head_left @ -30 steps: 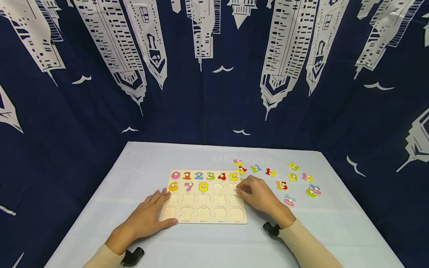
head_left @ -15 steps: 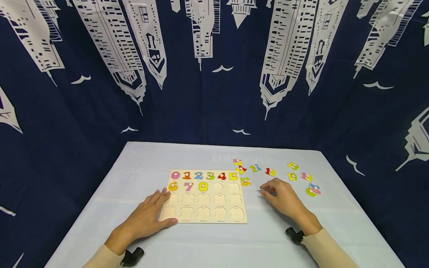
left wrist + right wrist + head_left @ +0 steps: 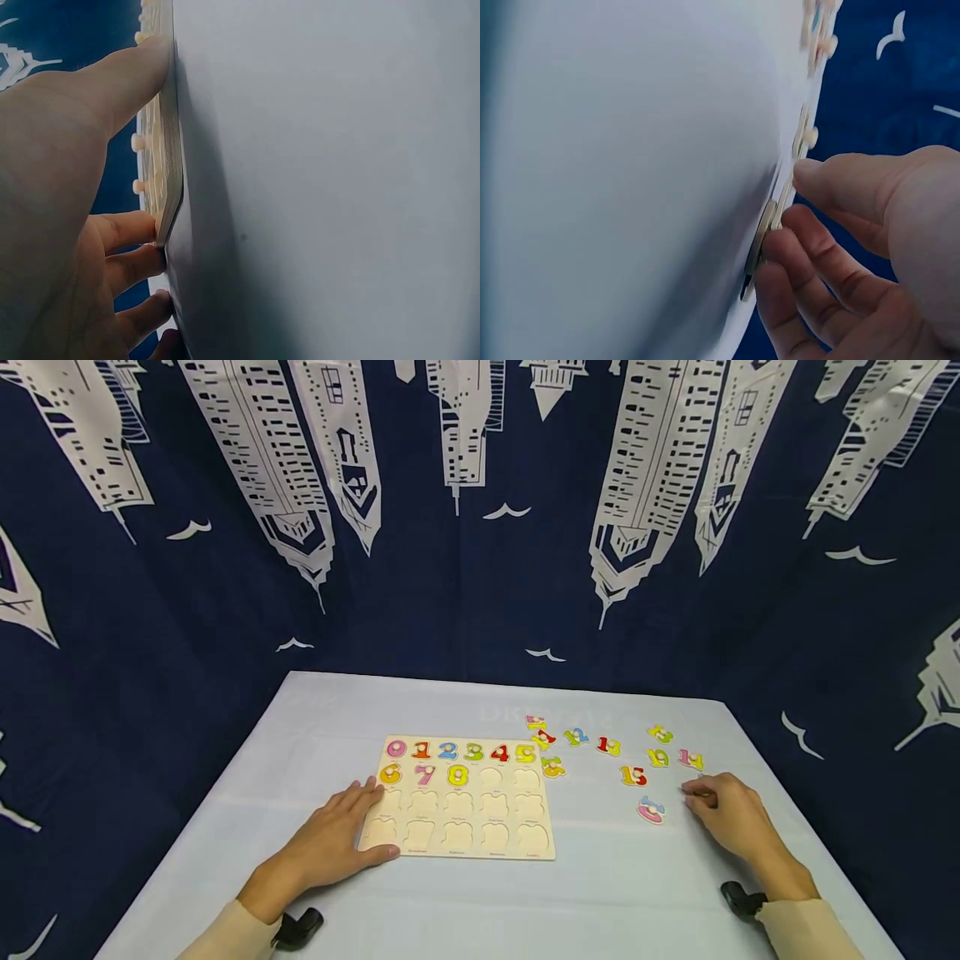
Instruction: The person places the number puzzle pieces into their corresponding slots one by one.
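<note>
My left hand point(image 3: 330, 839) rests on the left side of a pale wooden number puzzle board point(image 3: 546, 843), fingers spread at its left edge and thumb along the near edge. The left wrist view shows the thumb against the board's edge point(image 3: 171, 142). Numbers 0 to 8 sit in the upper slots. At the right of the table, my right hand point(image 3: 727, 814) covers overlapping number pieces. In the right wrist view its thumb and curled fingers pinch at a thin number puzzle piece point(image 3: 783, 204), another piece point(image 3: 759, 244) lying right beneath. The printed faces are hidden.
Loose number pieces lie right of the board: a red-orange 15 point(image 3: 633, 776), a pink-and-blue piece point(image 3: 650, 811), a pink 14 point(image 3: 691, 759), a yellow-green piece point(image 3: 552, 767) at the board's edge and several others behind. A dark-blue patterned cloth point(image 3: 465, 610) hangs behind the white table point(image 3: 480, 910).
My right hand has moved right from the board's right edge to the overlapping pieces, uncovering the 15 and the pink-and-blue piece on its way. The left hand stays on the board.
</note>
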A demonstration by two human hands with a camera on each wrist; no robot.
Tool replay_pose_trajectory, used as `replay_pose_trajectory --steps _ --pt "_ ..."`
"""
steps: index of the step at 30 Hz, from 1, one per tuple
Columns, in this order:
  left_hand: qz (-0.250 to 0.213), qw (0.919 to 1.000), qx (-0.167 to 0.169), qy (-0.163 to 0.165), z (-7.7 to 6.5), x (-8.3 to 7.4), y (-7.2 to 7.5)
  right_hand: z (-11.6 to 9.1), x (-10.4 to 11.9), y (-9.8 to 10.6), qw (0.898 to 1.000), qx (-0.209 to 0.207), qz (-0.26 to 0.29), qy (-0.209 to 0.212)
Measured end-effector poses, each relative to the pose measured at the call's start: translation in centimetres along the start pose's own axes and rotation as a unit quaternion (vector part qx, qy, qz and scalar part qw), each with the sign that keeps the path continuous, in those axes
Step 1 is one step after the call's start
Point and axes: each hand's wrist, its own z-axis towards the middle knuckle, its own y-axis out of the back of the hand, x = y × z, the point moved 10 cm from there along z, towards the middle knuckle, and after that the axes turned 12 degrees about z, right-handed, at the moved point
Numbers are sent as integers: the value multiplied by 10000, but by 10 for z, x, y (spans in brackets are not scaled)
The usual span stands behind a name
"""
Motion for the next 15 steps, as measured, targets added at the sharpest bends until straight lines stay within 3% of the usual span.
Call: replay_pose_trajectory --steps 4,15 --pt "6 10000 21 10 0 0 0 1 -14 7 9999 38 -55 -111" --pt "21 10000 14 -14 -1 -3 2 5 -24 17 9998 55 -204 -18"
